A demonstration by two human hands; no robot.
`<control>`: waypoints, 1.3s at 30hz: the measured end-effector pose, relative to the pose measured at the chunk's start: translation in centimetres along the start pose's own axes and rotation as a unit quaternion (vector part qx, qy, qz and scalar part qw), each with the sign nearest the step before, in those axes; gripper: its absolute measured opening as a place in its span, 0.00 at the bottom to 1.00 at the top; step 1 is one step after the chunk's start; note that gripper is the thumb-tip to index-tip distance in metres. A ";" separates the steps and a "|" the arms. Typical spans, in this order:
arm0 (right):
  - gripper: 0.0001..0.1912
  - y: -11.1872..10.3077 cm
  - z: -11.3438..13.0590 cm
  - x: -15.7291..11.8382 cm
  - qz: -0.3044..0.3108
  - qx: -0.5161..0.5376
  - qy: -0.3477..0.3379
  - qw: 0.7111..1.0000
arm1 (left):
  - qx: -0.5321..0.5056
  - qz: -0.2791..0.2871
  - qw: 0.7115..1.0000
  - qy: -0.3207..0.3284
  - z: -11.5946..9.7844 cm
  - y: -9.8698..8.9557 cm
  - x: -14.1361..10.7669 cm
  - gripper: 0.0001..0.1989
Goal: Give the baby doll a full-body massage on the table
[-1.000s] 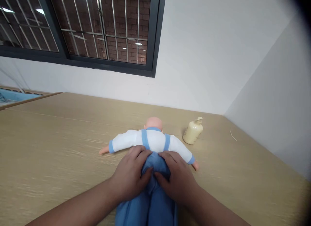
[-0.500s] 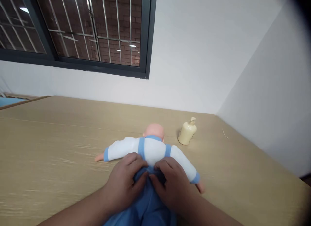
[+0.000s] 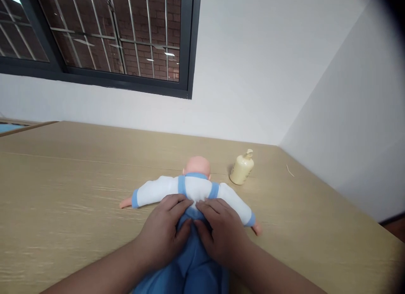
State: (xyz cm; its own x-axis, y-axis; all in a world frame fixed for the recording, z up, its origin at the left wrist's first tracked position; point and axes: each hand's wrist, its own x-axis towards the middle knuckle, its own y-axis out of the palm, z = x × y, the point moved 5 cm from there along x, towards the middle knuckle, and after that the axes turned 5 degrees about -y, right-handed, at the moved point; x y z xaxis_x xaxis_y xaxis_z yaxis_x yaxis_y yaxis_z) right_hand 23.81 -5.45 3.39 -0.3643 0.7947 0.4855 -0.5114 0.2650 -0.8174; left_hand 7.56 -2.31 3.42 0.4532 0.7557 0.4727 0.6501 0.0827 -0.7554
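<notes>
A baby doll (image 3: 198,186) lies face down with its arms spread out, its bald head away from me. It wears a white top with blue cuffs and straps, and blue trousers (image 3: 190,264). My left hand (image 3: 167,228) grips the left side of its lower back, thumb and bent fingers pressed into the cloth. My right hand (image 3: 223,230) does the same on the right side. Both thumbs point inward at the waist, nearly meeting. The white cloth puckers between my fingertips. The doll's feet are outside the view.
A cream pump bottle (image 3: 242,169) stands on the wooden table (image 3: 63,192), right of the doll's head. A thin pale strand (image 3: 290,171) lies farther right. White walls (image 3: 240,66) border the table behind, below a barred window (image 3: 120,36).
Both hands' fingertips have shifted slightly up the back toward the doll's head, and the white cloth now puckers between them. My view has shifted a little.
</notes>
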 end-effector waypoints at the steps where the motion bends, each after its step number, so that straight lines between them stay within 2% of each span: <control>1: 0.16 0.0 0.0 0.1 0.005 0.001 0.003 1.000 | -0.007 0.005 1.000 -0.004 0.1 0.0 0.1 0.18; 6: 0.15 -0.2 -0.3 0.2 0.000 0.011 0.005 1.000 | -0.070 0.012 0.997 -0.004 0.4 -0.7 0.6 0.12; 9: 0.14 -0.3 -0.5 0.1 -0.018 0.024 -0.004 1.000 | -0.084 -0.002 0.996 0.008 0.2 -0.9 0.5 0.12; 13: 0.17 -0.3 -0.5 -0.2 -0.049 0.011 -0.021 0.999 | 0.004 -0.058 0.997 0.043 -0.4 -0.8 -0.1 0.13; 16: 0.21 -0.2 -0.4 -0.2 -0.048 -0.016 -0.027 0.998 | 0.065 -0.094 0.992 0.059 -0.5 -0.5 -0.4 0.17; 18: 0.26 -0.1 -0.5 -0.2 -0.031 -0.031 -0.023 0.999 | 0.078 -0.081 0.992 0.065 -0.3 -0.2 -0.4 0.21; 21: 0.30 0.1 -0.6 0.0 0.002 -0.033 -0.017 0.999 | 0.084 -0.030 0.995 0.055 0.1 0.3 -0.1 0.25; 25: 0.27 0.2 -0.9 0.3 0.023 -0.030 -0.009 0.999 | 0.084 0.014 0.996 0.033 0.4 0.5 0.3 0.25; 32: 0.24 0.1 -1.6 0.1 -0.032 0.007 0.000 0.999 | 0.042 0.005 0.999 0.004 0.9 0.5 0.8 0.22; 39: 0.36 0.7 -1.6 0.1 -0.005 -0.033 -0.027 0.999 | 0.078 -0.004 0.996 0.036 1.2 0.7 0.5 0.34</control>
State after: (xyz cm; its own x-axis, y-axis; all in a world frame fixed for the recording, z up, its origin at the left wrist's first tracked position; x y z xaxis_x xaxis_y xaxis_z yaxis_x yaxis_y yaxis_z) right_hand 24.70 -4.34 2.35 -0.4018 0.7612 0.5090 -0.4641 0.3099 -0.8298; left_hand 7.48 -1.09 2.56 0.4943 0.7068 0.5061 0.5536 0.1930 -0.8101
